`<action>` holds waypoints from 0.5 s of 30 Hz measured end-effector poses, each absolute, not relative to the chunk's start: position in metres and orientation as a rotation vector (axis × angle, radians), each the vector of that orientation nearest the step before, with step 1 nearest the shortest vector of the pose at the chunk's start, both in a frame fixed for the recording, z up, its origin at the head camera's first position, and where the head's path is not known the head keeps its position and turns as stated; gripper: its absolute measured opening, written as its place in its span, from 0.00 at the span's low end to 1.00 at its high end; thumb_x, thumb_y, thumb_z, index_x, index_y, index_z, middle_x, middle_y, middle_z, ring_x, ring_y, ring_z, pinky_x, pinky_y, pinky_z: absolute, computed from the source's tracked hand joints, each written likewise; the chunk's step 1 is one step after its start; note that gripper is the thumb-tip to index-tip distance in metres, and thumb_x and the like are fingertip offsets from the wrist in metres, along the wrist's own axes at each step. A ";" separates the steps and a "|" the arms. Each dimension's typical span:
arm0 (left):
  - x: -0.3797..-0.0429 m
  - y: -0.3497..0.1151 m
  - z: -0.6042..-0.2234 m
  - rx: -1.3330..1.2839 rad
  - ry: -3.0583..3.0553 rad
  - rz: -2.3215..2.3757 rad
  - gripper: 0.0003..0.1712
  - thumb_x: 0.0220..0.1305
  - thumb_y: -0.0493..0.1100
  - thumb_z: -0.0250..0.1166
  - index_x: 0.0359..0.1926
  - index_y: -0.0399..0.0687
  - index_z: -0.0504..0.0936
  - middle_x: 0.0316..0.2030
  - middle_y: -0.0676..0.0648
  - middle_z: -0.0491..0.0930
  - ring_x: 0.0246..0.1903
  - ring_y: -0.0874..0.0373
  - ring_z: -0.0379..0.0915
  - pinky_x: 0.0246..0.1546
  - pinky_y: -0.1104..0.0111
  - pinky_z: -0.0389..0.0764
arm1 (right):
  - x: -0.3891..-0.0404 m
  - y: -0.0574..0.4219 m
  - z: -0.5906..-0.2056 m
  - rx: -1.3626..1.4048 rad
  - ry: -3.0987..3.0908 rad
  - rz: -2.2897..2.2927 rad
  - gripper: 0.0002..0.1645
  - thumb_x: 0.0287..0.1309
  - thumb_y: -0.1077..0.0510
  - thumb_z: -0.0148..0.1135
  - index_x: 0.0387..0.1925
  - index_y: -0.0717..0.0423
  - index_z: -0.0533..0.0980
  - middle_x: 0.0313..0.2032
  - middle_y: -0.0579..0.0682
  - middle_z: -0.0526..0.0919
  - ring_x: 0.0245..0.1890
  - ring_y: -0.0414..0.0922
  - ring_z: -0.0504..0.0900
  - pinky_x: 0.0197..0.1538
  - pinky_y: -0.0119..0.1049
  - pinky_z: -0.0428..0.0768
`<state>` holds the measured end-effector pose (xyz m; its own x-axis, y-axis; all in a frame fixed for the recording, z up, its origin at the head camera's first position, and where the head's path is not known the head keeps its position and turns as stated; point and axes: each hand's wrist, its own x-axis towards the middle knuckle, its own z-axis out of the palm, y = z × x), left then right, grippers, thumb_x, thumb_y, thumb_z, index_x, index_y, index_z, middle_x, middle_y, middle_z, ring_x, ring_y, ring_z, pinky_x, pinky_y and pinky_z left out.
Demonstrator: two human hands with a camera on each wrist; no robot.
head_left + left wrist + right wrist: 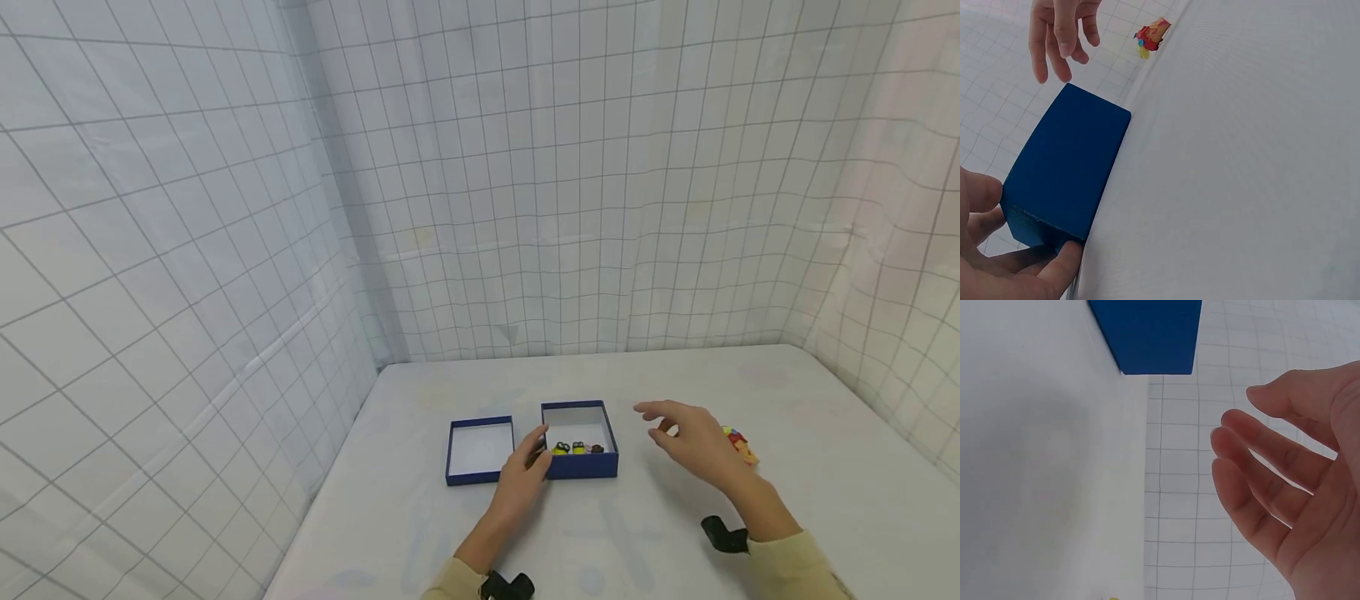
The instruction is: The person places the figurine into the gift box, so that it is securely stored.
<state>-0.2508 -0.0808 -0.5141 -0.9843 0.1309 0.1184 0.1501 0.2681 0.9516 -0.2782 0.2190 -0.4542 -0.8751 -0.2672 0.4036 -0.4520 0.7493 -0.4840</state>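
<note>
Across the white table point(360, 517), I'm watching the left hand point(521, 478) gripping the blue box point(583, 467) by its left side; the right hand point(693, 440) is hovering empty, fingers loosely curved.

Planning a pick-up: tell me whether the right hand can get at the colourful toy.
Probably yes: the right hand looks empty, and nothing visible blocks the colourful toy, though the hand may need to draw back.
</note>
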 end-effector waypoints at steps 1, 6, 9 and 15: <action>-0.251 -0.081 -0.514 -0.275 -2.491 -1.872 0.28 0.78 0.53 0.54 0.75 0.66 0.65 0.71 0.46 0.66 0.67 0.47 0.67 0.57 0.58 0.79 | -0.278 0.221 -0.455 0.557 -2.625 0.846 0.23 0.59 0.66 0.67 0.57 0.50 0.82 0.45 0.49 0.87 0.36 0.43 0.82 0.27 0.32 0.78; -0.251 -0.080 -0.514 -0.290 -2.481 -1.876 0.28 0.78 0.53 0.54 0.75 0.66 0.65 0.72 0.45 0.66 0.67 0.46 0.67 0.57 0.57 0.79 | -0.278 0.233 -0.459 0.545 -2.584 0.829 0.25 0.58 0.66 0.68 0.57 0.51 0.81 0.48 0.50 0.87 0.40 0.45 0.84 0.35 0.38 0.84; -0.251 -0.080 -0.513 -0.293 -2.466 -1.891 0.28 0.78 0.52 0.54 0.75 0.65 0.65 0.71 0.44 0.66 0.67 0.45 0.67 0.57 0.56 0.78 | -0.277 0.239 -0.463 0.523 -2.586 0.834 0.25 0.59 0.65 0.68 0.59 0.52 0.80 0.50 0.51 0.86 0.43 0.49 0.84 0.40 0.44 0.85; -0.249 -0.080 -0.511 -0.282 -2.460 -1.891 0.27 0.78 0.51 0.54 0.75 0.63 0.65 0.71 0.43 0.66 0.67 0.45 0.67 0.58 0.55 0.78 | -0.276 0.251 -0.469 0.518 -2.559 0.818 0.25 0.59 0.65 0.68 0.59 0.54 0.79 0.52 0.54 0.84 0.45 0.52 0.84 0.44 0.51 0.84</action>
